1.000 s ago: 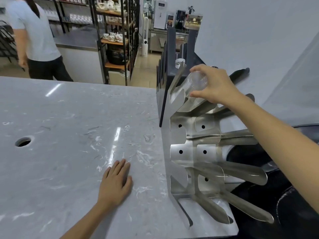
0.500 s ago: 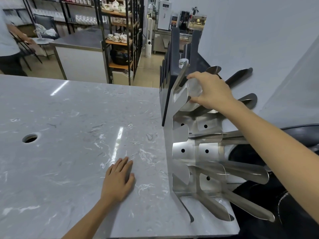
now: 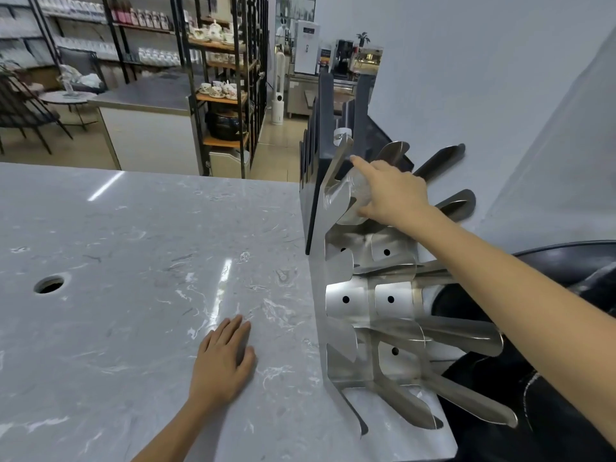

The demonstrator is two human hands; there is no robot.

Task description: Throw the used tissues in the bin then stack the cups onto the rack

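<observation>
A person's right hand grips one clear cup, seating it on a top prong of the steel rack at the counter edge. The left hand lies flat and empty on the counter. The cup looks light, rigid and slippery; hold its body. No tissues or bin visible.

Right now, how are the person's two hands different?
The right hand is raised at the metal rack, fingers around a clear cup; the left hand lies flat on the marble counter, holding nothing. The right reaches far; the left stays near. Both are bare.
</observation>
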